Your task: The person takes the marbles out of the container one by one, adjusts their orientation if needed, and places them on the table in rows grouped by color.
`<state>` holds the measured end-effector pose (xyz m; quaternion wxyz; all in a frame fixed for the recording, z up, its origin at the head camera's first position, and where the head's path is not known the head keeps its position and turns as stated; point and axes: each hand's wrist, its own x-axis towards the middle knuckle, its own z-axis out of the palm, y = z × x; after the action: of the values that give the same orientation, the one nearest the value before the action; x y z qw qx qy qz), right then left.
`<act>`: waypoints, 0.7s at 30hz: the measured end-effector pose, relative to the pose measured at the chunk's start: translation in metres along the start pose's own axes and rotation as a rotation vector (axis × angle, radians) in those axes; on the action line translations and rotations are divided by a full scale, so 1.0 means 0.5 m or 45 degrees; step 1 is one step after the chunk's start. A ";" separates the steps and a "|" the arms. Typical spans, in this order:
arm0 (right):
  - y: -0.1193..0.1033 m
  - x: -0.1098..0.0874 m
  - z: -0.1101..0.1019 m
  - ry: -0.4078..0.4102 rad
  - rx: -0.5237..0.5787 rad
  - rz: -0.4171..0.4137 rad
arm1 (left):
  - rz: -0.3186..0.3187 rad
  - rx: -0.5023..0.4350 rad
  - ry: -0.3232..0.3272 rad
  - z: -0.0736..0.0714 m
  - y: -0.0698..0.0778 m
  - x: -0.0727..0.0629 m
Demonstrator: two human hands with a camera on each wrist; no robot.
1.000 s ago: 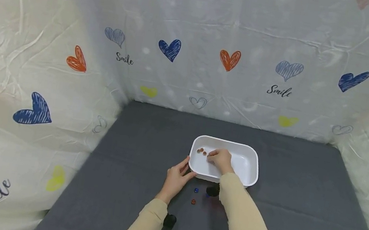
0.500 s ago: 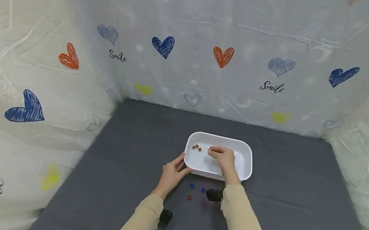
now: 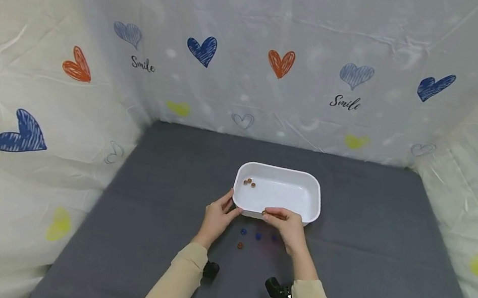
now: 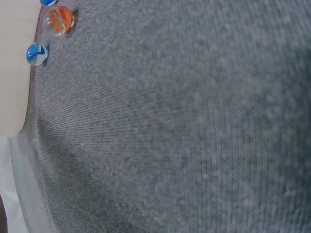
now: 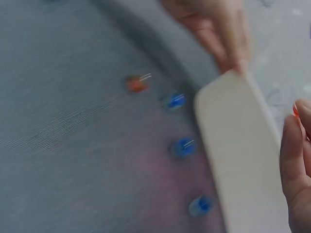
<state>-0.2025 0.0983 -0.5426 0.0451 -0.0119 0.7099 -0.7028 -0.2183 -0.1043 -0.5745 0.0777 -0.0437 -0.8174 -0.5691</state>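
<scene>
Fingertips of the right hand (image 3: 289,230) are clamped on one orange marble (image 3: 264,212), at about seven o'clock of the tray (image 3: 292,196), by its near rim; how high above the rim, I cannot tell. A pinch seems the natural grip, since the thing is small, round and likely to roll out of anything looser.

The left hand (image 3: 216,219) has its thumb and fingers spread apart, straddling the tray's corner at eight o'clock: thumb on the near side, fingers on the wall at nine. Such bracing probably keeps the light-looking tray from sliding on the cloth (image 3: 361,222).

Inside the tray, three marbles (image 3: 249,182), orange-brown, lie bunched towards nine o'clock; the walls look made to fence them in.

Outside, just below the near wall, three blue ones sit in a loose row: the first (image 3: 243,231) at seven o'clock, the second (image 3: 258,236) between seven and six, the third (image 3: 274,237) at six. A loose orange one (image 3: 240,245) lies at seven, nearer the person. The cloth's weave likely stops them from wandering, and all four are within easy reach of the hands.

Farther out, at twelve, hangs the heart-print curtain (image 3: 248,18), which seems to screen off the background.
</scene>
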 end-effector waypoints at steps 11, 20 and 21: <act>0.073 -0.058 -0.004 -0.137 -0.382 0.025 | 0.000 0.021 0.004 -0.004 -0.005 0.004; 0.086 -0.068 0.015 -0.101 -0.598 0.013 | -0.034 0.015 0.001 0.002 -0.006 0.003; 0.086 -0.070 0.016 -0.098 -0.609 0.007 | -0.036 0.016 0.001 0.002 -0.006 0.003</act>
<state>-0.1650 0.0936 -0.5840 0.0702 -0.0471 0.8539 -0.5135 -0.2203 -0.1044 -0.5775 0.0704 -0.0314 -0.8214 -0.5652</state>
